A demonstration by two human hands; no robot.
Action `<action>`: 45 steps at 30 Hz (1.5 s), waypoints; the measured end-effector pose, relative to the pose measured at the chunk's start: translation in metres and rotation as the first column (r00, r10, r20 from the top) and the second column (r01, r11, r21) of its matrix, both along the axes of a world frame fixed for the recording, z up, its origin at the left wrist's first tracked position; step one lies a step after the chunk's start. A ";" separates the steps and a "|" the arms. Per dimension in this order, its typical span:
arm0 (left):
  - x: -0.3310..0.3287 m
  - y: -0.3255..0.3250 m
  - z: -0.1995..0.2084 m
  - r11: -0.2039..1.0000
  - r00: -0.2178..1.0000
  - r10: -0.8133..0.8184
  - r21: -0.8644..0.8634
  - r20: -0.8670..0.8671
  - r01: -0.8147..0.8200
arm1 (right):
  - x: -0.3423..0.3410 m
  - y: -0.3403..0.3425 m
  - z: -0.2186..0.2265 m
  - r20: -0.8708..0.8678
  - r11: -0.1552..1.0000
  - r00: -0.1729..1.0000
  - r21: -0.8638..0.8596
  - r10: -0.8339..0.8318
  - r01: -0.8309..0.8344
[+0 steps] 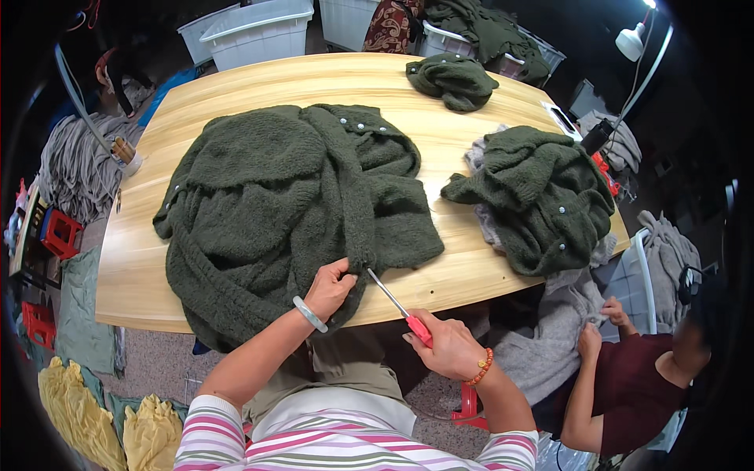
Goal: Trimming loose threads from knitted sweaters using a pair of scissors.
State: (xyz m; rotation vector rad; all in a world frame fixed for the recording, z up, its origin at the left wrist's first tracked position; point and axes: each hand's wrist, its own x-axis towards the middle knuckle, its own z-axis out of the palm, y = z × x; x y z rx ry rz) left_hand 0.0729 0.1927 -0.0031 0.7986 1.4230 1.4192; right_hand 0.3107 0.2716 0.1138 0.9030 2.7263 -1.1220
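Observation:
A dark green knitted cardigan [267, 180] with pearly buttons lies spread over the near left of the table. Its thick band runs down to the table's front edge, where my left hand [331, 287] is closed on the lower end. Around a red-handled tool with a slim metal shaft [389, 297] my right hand [448, 345] is closed. The tool's tip meets the band's end just right of my left fingers; the exact shape of the tip is hidden in the knit.
Another green cardigan [542, 196] lies heaped on the wooden table [487, 292] at right, over grey knitwear. A smaller green bundle [452, 81] sits at the far edge. A co-worker [636, 369] handles a grey knit [542, 345] at lower right. White tubs [259, 35] stand behind.

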 end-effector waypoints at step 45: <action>-0.003 -0.049 0.023 0.984 0.988 -0.001 -0.175 -0.155 -0.027 | 0.009 -0.017 -0.005 0.063 0.978 0.986 -0.149 0.154 -0.143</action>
